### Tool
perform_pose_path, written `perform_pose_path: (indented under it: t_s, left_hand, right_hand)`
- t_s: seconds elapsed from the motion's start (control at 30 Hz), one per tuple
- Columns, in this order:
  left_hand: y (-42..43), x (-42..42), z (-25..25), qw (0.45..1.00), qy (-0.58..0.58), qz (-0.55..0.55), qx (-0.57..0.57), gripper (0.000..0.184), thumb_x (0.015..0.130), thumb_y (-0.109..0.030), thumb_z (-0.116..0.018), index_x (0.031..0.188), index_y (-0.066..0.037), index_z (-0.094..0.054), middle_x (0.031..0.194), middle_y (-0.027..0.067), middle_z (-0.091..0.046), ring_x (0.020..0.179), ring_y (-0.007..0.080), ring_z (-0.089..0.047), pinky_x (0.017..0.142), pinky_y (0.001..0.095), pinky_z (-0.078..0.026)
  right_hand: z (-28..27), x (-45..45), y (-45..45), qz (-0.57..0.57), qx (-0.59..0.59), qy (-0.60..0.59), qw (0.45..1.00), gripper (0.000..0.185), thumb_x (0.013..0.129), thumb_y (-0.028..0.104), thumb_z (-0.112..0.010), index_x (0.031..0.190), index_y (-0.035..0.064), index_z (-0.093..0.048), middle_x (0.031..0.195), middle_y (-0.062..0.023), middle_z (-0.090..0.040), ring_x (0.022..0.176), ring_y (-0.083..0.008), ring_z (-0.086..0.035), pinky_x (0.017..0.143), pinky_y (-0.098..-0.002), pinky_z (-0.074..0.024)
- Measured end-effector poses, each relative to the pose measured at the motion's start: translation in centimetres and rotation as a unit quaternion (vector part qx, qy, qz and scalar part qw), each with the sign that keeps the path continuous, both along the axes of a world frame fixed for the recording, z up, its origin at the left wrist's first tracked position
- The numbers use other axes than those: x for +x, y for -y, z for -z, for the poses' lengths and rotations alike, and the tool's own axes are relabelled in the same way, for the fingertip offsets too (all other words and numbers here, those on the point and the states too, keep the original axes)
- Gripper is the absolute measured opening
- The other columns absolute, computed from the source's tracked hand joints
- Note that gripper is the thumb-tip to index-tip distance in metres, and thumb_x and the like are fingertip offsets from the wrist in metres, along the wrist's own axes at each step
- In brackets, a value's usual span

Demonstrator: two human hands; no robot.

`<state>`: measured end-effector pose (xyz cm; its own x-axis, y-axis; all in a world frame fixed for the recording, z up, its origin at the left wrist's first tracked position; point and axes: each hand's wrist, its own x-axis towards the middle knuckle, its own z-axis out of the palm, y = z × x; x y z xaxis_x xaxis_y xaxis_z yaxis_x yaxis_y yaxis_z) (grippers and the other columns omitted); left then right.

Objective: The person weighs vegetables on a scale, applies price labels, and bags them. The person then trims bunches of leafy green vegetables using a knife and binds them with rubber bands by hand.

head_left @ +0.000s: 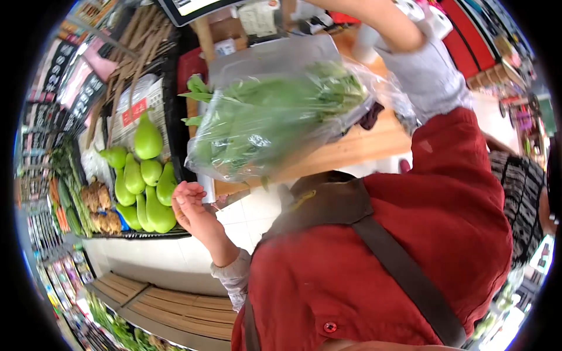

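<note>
A clear plastic bag (234,162) full of leafy greens (263,108) lies on a grey tray (281,51) on the wooden counter. Some leaves stick out of the bag at its left side. Close to the bag's lower left corner is my left hand (193,207), apart from it. Its fingers are loosely bent, and nothing shows in them. My right forearm reaches over the counter toward the top edge of the view. The right hand itself is beyond that edge, so what it touches is hidden.
Several green gourds (149,140) fill a black crate left of my left hand. A screen (196,7) stands behind the tray. The wooden counter (374,140) ends in front of my body. Cardboard-coloured shelving (170,307) and another person's patterned clothing (515,199) are farther off.
</note>
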<state>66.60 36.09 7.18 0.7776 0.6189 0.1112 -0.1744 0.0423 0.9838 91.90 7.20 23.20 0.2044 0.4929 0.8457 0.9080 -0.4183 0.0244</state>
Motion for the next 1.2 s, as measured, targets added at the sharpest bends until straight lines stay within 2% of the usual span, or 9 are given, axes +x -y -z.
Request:
perform_pose_path:
  t_s: [0.07,0.13,0.33,0.47,0.6,0.93,1.0,1.13,1.2]
  left_hand:
    - [-1.1,0.2,0.2,0.999,0.001,0.027,0.039,0.028,0.097,-0.026,-0.041,0.102,-0.001,-0.054,0.086,0.0069,-0.059,0.075,0.0128,-0.051,0.068,0.0255,-0.043]
    - [-1.6,0.6,0.2,0.996,0.004,0.07,0.048,0.03,0.096,-0.028,-0.042,0.101,0.0,-0.053,0.086,0.0079,-0.059,0.075,0.0122,-0.051,0.069,0.0253,-0.041]
    - [-2.3,2.1,0.2,0.978,-0.003,0.197,0.073,0.041,0.096,-0.037,-0.04,0.099,0.0,-0.055,0.083,0.0069,-0.058,0.074,0.0134,-0.051,0.068,0.0259,-0.04]
    - [-1.7,2.5,-0.4,0.974,-0.013,0.212,0.078,0.039,0.096,-0.037,-0.041,0.095,0.0,-0.054,0.081,0.0059,-0.056,0.072,0.0122,-0.049,0.067,0.0248,-0.039]
    - [-1.8,2.3,-0.4,0.973,-0.011,0.222,0.061,0.035,0.095,-0.034,-0.043,0.092,-0.001,-0.053,0.081,0.0055,-0.056,0.071,0.0108,-0.048,0.065,0.0232,-0.037]
    - [-0.1,2.0,-0.8,0.976,-0.005,0.215,0.02,0.013,0.09,-0.01,-0.054,0.097,-0.001,-0.059,0.095,0.01,-0.062,0.085,0.0148,-0.058,0.08,0.028,-0.045]
    - [0.6,1.4,-2.1,0.954,-0.01,0.282,-0.103,0.008,0.09,-0.009,-0.054,0.09,-0.002,-0.058,0.094,0.011,-0.063,0.081,0.0177,-0.06,0.072,0.0312,-0.049]
    - [0.0,0.9,-1.4,0.932,-0.045,0.319,-0.165,0.011,0.088,-0.015,-0.054,0.085,-0.005,-0.056,0.084,0.0122,-0.065,0.074,0.0197,-0.062,0.055,0.0295,-0.048]
    - [0.0,0.7,-0.6,0.941,-0.061,0.292,-0.157,0.012,0.087,-0.016,-0.053,0.084,-0.004,-0.056,0.08,0.012,-0.065,0.075,0.0198,-0.061,0.069,0.031,-0.047]
  right_hand:
    - [1.6,-6.2,4.1,0.03,0.114,-0.313,0.942,0.015,0.081,0.016,-0.064,0.082,0.0012,-0.062,0.076,-0.0117,-0.062,0.067,-0.0185,-0.058,0.061,-0.0319,-0.0467]
    - [3.8,-11.1,9.0,0.07,0.103,-0.463,0.878,0.022,0.09,0.025,-0.057,0.087,0.0042,-0.064,0.08,-0.0044,-0.064,0.078,-0.0108,-0.059,0.07,-0.0256,-0.0468]
    - [19.1,-21.7,13.5,0.238,0.189,-0.683,0.664,0.023,0.09,0.02,-0.056,0.095,-0.0011,-0.064,0.076,-0.0049,-0.063,0.068,-0.0094,-0.058,0.063,-0.0217,-0.0481]
    - [26.5,-23.4,11.2,0.349,0.137,-0.564,0.736,0.029,0.084,0.018,-0.062,0.107,0.001,-0.062,0.079,-0.0089,-0.064,0.069,-0.0141,-0.061,0.064,-0.0277,-0.0495]
    - [25.9,-22.9,8.5,0.404,0.12,-0.489,0.764,0.036,0.08,0.016,-0.063,0.115,0.0087,-0.057,0.091,-0.0112,-0.065,0.072,-0.0224,-0.064,0.067,-0.033,-0.0504]
    - [27.7,-22.5,6.1,0.416,0.043,-0.421,0.805,0.009,0.078,0.013,-0.061,0.085,0.0074,-0.062,0.084,-0.0098,-0.06,0.082,-0.032,-0.059,0.069,-0.0393,-0.0473]
    - [26.5,-23.3,7.9,0.278,-0.025,-0.533,0.799,0.009,0.078,0.012,-0.061,0.083,0.0038,-0.061,0.08,-0.0121,-0.061,0.075,-0.0319,-0.06,0.067,-0.0378,-0.0477]
    - [14.0,-22.5,8.6,0.054,0.092,-0.694,0.712,0.01,0.086,0.012,-0.059,0.087,0.002,-0.058,0.073,0.0005,-0.057,0.067,-0.0053,-0.053,0.059,-0.0196,-0.0427]
    - [10.0,-20.9,7.7,-0.035,0.18,-0.696,0.694,0.009,0.088,0.012,-0.057,0.088,0.0036,-0.057,0.07,0.0035,-0.054,0.065,-0.0031,-0.051,0.058,-0.0188,-0.041]
